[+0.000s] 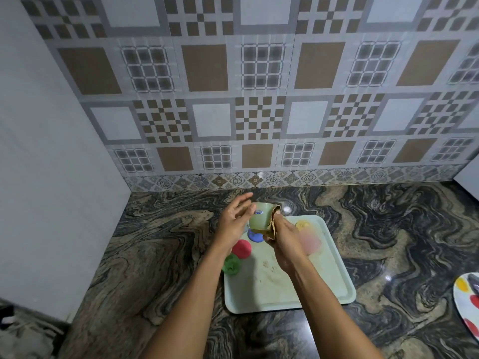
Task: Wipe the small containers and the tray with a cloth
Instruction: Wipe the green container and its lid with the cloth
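The worktop carries the pale tray, smeared at its middle and seemingly not yet wiped. Over the tray's far left corner the left hand, fingers straight, steadies a green container. The right hand pinches the cloth against its side. This looks like mid-wipe; the next move calls for turning the container under the cloth.
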